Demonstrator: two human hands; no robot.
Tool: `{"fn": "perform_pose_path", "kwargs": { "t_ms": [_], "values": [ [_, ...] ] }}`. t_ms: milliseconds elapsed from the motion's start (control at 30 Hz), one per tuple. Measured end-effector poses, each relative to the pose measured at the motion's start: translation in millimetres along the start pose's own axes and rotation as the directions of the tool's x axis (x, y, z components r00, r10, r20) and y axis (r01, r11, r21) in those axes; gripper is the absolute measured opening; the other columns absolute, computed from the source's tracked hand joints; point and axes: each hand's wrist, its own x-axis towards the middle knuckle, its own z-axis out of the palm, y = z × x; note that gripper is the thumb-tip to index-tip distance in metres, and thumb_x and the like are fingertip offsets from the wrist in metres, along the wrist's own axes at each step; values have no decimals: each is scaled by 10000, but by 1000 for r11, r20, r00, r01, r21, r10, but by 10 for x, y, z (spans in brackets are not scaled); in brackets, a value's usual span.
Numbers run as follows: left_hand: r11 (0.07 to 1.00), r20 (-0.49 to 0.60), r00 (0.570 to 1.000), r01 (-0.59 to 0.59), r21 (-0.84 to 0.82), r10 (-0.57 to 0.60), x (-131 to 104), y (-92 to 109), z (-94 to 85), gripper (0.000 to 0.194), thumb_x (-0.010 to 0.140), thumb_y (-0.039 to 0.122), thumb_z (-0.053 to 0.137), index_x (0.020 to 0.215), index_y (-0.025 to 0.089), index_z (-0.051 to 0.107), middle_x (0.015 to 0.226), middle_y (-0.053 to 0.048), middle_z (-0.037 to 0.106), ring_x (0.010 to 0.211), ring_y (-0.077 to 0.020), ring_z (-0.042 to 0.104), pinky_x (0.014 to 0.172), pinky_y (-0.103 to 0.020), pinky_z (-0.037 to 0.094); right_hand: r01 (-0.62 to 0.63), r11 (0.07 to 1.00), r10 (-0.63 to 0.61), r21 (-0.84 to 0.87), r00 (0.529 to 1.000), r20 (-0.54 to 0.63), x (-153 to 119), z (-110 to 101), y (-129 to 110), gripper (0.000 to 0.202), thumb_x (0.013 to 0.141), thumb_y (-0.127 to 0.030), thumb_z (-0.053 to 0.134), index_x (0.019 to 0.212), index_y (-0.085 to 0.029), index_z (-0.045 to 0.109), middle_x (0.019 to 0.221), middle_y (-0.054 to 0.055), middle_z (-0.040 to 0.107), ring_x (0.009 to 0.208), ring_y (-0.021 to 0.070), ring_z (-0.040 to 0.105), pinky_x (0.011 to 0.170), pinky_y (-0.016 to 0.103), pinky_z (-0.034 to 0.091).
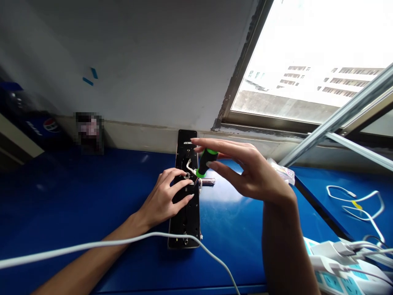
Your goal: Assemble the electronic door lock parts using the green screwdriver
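On the blue table (236,237), long black device (187,217) lies flat, lengthwise away from the person, far end close to the wall (147,82), near end toward the camera; presumably set that way so both hands reach its middle from either side. Left hand (166,194) lies on it from the left, fingers spread and pressing on top, clenched around nothing; likely there to steady the body against the tool. Right hand (245,172) grasps a green-and-black screwdriver (208,162), thumb on one side of the handle, fingers along the other, tool tilted with shaft toward the device's middle; probably held high on the handle to leave room for turning. Tip contact too small to tell. Short white wire (189,164) curls on the device top beside the handle. Shiny cylinder (209,181) sits just beside the right edge, under the screwdriver side, what it is I can't tell. White cable (150,234) crosses over the near end, apparently just routed past. Power strip (330,280) with plugs at right, well apart from the work
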Motion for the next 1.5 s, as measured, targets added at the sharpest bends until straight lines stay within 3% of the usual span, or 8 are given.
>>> {"fn": "perform_pose_path", "kwargs": {
  "t_ms": [233, 433, 533, 633, 833, 1067, 1267, 1500],
  "values": [
    [1000, -16, 1000, -1, -3, 1, -7, -7, 17, 300, 974, 316, 712, 1263, 236, 691, 1361, -113, 583, 1336, -327, 494, 1127, -551, 474, 28, 981, -52, -194, 991, -120, 27, 41, 47, 327, 877, -370, 836, 1152, -201, 782, 992, 59, 751, 824, 158, 708, 736, 312, 617],
    [1000, -11, 1000, -8, -8, 8, 6, 6, 6, 289, 977, 320, 709, 1252, 233, 688, 1360, -117, 592, 1323, -329, 503, 1115, -552, 488, 4, 999, -4, 36, 1000, -13, 13, 57, 13, 461, 1034, -178, 604, 1489, -251, 586, 1360, 62, 728, 1124, 182, 730, 917, 340, 627],
    [1000, -22, 1000, -5, -3, 5, 8, 5, 4, 268, 980, 324, 704, 1234, 240, 696, 1362, -114, 590, 1326, -330, 503, 1106, -548, 498, 83, 996, -85, -25, 995, -58, 21, 69, 44, 334, 970, -253, 734, 1303, -220, 726, 1134, 56, 784, 977, 171, 743, 831, 311, 624],
    [1000, -24, 1000, 0, -4, 0, 12, 7, 3, 247, 983, 328, 699, 1212, 235, 702, 1351, -112, 593, 1318, -327, 510, 1098, -539, 505, 94, 983, -113, -159, 987, -114, 45, 100, 59, 321, 882, -387, 827, 1144, -204, 790, 929, 45, 721, 790, 148, 678, 670, 285, 581],
    [1000, -13, 1000, -11, 7, 11, 10, 17, 3, 273, 985, 326, 700, 1232, 213, 693, 1361, -124, 588, 1317, -330, 503, 1101, -554, 498, 35, 999, -34, 6, 999, -34, 36, 91, -50, 375, 1028, -195, 627, 1398, -239, 666, 1297, 62, 752, 1089, 175, 736, 885, 314, 622],
    [1000, -27, 1000, 1, -12, -1, 14, 23, -2, 276, 972, 319, 707, 1237, 240, 708, 1348, -117, 611, 1307, -335, 520, 1080, -556, 523, 100, 979, -123, -175, 985, -121, 42, 88, 30, 278, 920, -373, 790, 1147, -212, 790, 918, 39, 731, 779, 141, 682, 684, 282, 578],
    [1000, -34, 999, -11, -9, 11, 13, 19, 10, 269, 963, 316, 720, 1216, 223, 709, 1329, -115, 607, 1296, -335, 521, 1095, -556, 505, -2, 1000, 1, 11, 1000, 27, -14, 51, -65, 483, 1007, -166, 631, 1479, -261, 597, 1355, 53, 729, 1121, 194, 732, 906, 337, 644],
    [1000, -36, 999, -16, -19, 15, -9, 1, 21, 291, 969, 297, 715, 1248, 217, 695, 1355, -120, 574, 1316, -322, 510, 1121, -537, 497, 13, 990, -21, -141, 998, -55, 24, 60, 33, 265, 910, -342, 804, 1114, -189, 733, 1012, 50, 717, 882, 154, 702, 727, 270, 620]
  ]
}}
